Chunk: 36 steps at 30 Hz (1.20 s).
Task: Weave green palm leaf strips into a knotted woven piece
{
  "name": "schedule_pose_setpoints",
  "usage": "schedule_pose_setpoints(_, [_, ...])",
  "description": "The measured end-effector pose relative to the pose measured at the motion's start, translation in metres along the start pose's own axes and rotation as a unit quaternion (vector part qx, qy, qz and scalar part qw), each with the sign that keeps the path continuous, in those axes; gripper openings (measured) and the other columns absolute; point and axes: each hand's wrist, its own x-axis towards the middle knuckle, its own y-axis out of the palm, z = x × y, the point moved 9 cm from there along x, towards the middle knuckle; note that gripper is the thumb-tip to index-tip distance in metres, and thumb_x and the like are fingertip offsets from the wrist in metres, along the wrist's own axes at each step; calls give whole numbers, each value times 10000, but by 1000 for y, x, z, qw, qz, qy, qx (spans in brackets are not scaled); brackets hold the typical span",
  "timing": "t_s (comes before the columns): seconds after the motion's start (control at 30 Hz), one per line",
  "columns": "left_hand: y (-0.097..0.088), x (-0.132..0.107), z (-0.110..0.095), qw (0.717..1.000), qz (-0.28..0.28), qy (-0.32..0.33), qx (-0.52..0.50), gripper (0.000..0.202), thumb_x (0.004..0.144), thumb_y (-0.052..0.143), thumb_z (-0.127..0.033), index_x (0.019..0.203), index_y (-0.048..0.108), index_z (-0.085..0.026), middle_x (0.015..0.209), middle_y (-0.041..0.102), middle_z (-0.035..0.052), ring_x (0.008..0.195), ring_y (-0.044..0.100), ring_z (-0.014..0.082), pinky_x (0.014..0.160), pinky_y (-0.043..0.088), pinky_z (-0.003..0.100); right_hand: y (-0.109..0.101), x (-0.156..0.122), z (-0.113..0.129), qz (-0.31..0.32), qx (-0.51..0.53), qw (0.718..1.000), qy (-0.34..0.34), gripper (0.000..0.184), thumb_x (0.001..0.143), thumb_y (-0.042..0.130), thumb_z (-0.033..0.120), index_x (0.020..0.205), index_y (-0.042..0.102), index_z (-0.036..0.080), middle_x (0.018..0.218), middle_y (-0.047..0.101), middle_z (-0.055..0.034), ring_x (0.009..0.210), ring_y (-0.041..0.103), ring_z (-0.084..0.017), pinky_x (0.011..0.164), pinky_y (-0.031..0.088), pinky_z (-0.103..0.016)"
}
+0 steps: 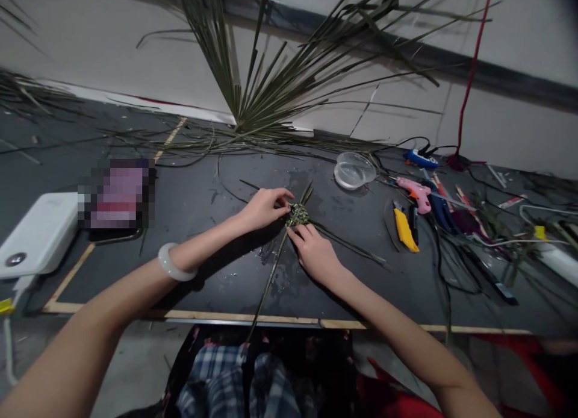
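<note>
A small green woven palm-leaf piece point(298, 215) lies at the middle of the dark table, with long leaf strips running out from it on several sides. My left hand point(267, 207) grips its left edge between thumb and fingers. From the right and below, my right hand point(312, 249) pinches its lower edge with bent fingers. One long strip point(270, 279) hangs from the piece toward me and passes over the table's front edge. Other strips point(350, 244) stretch out to the right. The fingertips hide part of the weave.
Fanned palm leaves point(253, 114) stand against the wall. At left are a white power bank point(43, 231) and a phone point(120, 195). To the right lie a clear round container point(354, 171), a pink glue gun point(415, 193), a yellow cutter point(405, 230) and tangled cables. Water drops wet the table.
</note>
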Motion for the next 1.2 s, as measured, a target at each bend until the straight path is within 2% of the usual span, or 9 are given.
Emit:
schedule_pose_setpoints(0.2, [14, 1, 3, 987, 21, -19, -161, 217, 780, 570, -103, 994, 558, -137, 765, 616, -11, 652, 642, 95, 613, 512, 194, -3, -1, -1, -15, 42, 999, -4, 445, 830, 432, 53, 1259, 546, 87, 1123, 600, -141, 1033, 506, -253, 772, 533, -328])
schedule_pose_setpoints(0.4, [25, 1, 28, 947, 12, -136, -291, 196, 775, 564, -47, 945, 525, -136, 710, 558, -45, 568, 614, 86, 559, 530, 226, -8, 1, -7, -65, 102, 993, 6, 352, 866, 419, 85, 1149, 627, 110, 1017, 626, -121, 950, 541, -229, 838, 507, -336])
schedule_pose_setpoints(0.57, [30, -2, 34, 920, -10, -187, -345, 185, 783, 550, 6, 908, 524, -128, 695, 523, -57, 543, 587, 58, 543, 524, 193, -11, 3, -9, -88, 128, 988, 15, 300, 862, 449, 99, 1077, 659, 96, 972, 634, -132, 928, 554, -239, 818, 505, -348])
schedule_pose_setpoints(0.77, [37, -6, 39, 906, -25, -202, -371, 171, 804, 527, 8, 895, 519, -137, 711, 507, -55, 595, 614, 73, 526, 531, 185, -14, 11, -18, -110, 195, 972, 76, 201, 829, 499, 69, 843, 685, 143, 872, 683, -98, 839, 602, -213, 788, 488, -324])
schedule_pose_setpoints(0.87, [38, -7, 40, 909, -28, -198, -366, 160, 812, 520, -3, 899, 513, -137, 714, 505, -51, 620, 624, 76, 525, 525, 167, -12, 14, -27, -118, 251, 953, 124, 175, 773, 523, 44, 778, 658, 155, 819, 688, -75, 747, 624, -182, 727, 483, -294])
schedule_pose_setpoints(0.97, [38, -7, 39, 915, -34, -198, -350, 156, 812, 505, -6, 895, 510, -139, 712, 502, -50, 624, 618, 78, 528, 523, 172, -5, 16, -41, -114, 335, 918, 180, 138, 717, 549, 62, 749, 632, 167, 723, 675, -32, 636, 617, -149, 637, 477, -255])
schedule_pose_setpoints(1.1, [34, -7, 34, 932, -44, -165, -318, 135, 801, 511, -26, 868, 513, -143, 689, 507, -52, 610, 585, 75, 541, 518, 191, 1, 19, -54, -129, 452, 855, 220, 73, 715, 591, 194, 761, 640, 164, 701, 686, -29, 602, 627, -144, 607, 488, -252])
schedule_pose_setpoints(1.2, [29, -6, 31, 953, -62, -121, -271, 108, 798, 532, -66, 869, 515, -146, 678, 531, -47, 598, 556, 77, 555, 498, 197, 5, 21, -57, -134, 496, 828, 224, 165, 721, 614, 310, 756, 660, 156, 707, 697, -54, 599, 633, -163, 605, 497, -277])
